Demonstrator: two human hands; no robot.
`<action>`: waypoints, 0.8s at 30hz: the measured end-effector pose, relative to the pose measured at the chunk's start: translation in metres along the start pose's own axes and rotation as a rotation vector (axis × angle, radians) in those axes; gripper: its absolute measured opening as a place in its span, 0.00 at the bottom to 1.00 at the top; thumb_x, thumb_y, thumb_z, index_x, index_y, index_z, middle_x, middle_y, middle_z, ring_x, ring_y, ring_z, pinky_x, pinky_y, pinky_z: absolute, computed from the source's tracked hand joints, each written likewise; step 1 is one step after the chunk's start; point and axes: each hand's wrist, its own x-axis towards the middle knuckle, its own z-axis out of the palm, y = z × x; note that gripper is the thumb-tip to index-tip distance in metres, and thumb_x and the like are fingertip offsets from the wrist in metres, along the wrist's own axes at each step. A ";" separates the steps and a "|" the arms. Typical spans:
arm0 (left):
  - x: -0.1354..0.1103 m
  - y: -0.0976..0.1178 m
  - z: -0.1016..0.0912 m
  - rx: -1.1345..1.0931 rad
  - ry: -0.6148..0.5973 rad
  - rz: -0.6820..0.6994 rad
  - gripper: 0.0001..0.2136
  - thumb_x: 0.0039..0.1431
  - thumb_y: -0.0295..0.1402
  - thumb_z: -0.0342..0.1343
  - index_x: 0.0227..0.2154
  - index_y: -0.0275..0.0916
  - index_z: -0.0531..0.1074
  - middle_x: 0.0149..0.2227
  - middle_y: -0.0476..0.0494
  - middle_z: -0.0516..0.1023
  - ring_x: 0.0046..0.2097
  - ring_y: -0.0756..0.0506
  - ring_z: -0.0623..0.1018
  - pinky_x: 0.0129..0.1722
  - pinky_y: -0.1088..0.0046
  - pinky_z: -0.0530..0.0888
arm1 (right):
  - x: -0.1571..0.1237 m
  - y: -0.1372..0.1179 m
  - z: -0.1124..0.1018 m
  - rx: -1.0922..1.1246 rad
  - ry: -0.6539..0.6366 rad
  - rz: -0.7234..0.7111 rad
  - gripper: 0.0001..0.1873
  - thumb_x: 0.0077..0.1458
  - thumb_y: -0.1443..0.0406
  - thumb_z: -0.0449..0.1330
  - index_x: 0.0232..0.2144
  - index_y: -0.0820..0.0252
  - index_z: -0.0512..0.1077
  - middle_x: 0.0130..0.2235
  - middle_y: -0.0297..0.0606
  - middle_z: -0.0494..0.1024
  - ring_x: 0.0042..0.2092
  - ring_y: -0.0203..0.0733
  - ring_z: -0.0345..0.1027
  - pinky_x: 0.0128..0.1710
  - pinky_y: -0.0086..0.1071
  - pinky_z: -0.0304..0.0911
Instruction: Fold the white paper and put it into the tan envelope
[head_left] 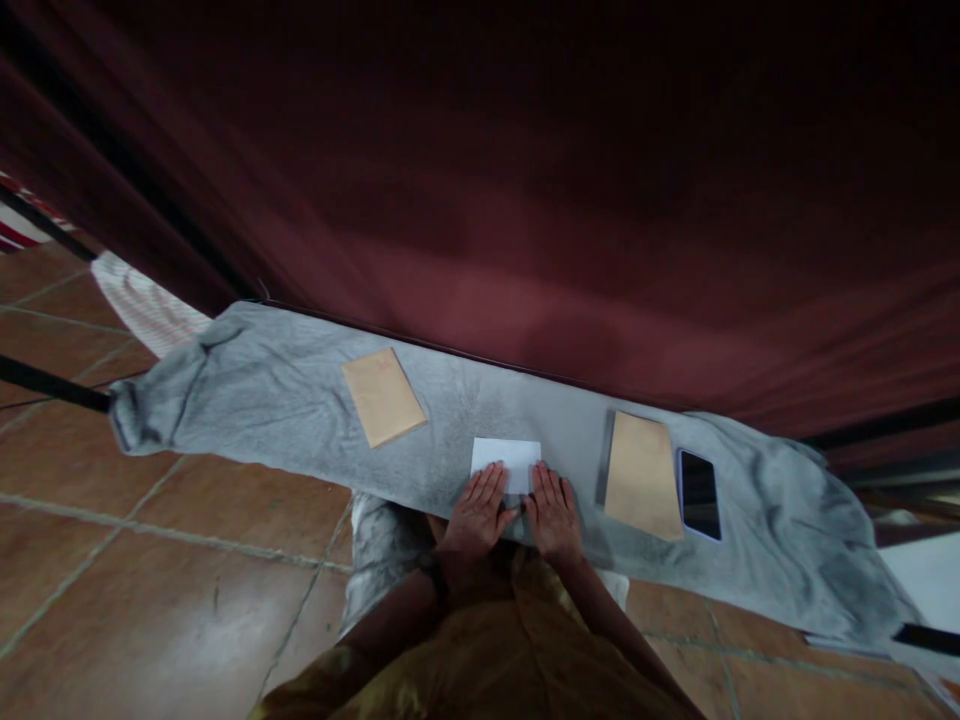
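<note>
A white sheet of paper (507,455), small and roughly rectangular, lies flat on the grey cloth in front of me. My left hand (478,510) rests palm down with its fingers laid over the sheet's lower left corner. Over the lower right corner lie the stretched fingers of my right hand (553,508). Both thumbs point inward near the sheet's lower edge. To the left is a brown paper envelope (385,397), tilted on the cloth. Right of my hands sits a brown stack that looks like envelopes (643,475); how many it holds I cannot tell.
Grey cloth (270,400) covers the long narrow surface, wrinkled at both ends. A phone (700,494) with a dark screen lies beside the brown stack. Dark red fabric (465,230) hangs along the far edge. Brown floor tiles (187,590) show below.
</note>
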 end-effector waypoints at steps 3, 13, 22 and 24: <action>-0.006 -0.031 -0.014 0.037 0.024 -0.116 0.27 0.71 0.42 0.42 0.67 0.34 0.57 0.67 0.35 0.63 0.69 0.41 0.61 0.67 0.57 0.61 | 0.000 0.000 0.002 0.008 0.002 0.011 0.30 0.71 0.59 0.42 0.70 0.66 0.50 0.69 0.47 0.58 0.68 0.51 0.54 0.68 0.48 0.43; -0.003 -0.152 -0.081 0.218 -0.053 -0.553 0.20 0.70 0.31 0.38 0.59 0.35 0.66 0.62 0.33 0.69 0.60 0.37 0.70 0.55 0.57 0.69 | -0.001 0.000 0.006 0.000 0.002 0.024 0.30 0.71 0.59 0.42 0.69 0.68 0.53 0.69 0.48 0.58 0.67 0.52 0.56 0.68 0.49 0.43; 0.013 -0.157 -0.107 0.261 -0.186 -0.438 0.12 0.68 0.24 0.42 0.45 0.34 0.71 0.44 0.37 0.76 0.48 0.41 0.73 0.49 0.63 0.69 | -0.002 0.000 0.007 0.056 0.017 0.042 0.30 0.70 0.59 0.43 0.69 0.66 0.53 0.68 0.47 0.59 0.68 0.52 0.56 0.68 0.49 0.44; 0.015 -0.140 -0.107 0.254 -0.180 -0.408 0.12 0.68 0.25 0.43 0.45 0.34 0.71 0.43 0.37 0.76 0.48 0.41 0.74 0.49 0.64 0.69 | -0.002 0.001 0.006 0.110 0.022 0.052 0.30 0.70 0.59 0.43 0.69 0.65 0.54 0.68 0.48 0.59 0.67 0.51 0.56 0.68 0.49 0.45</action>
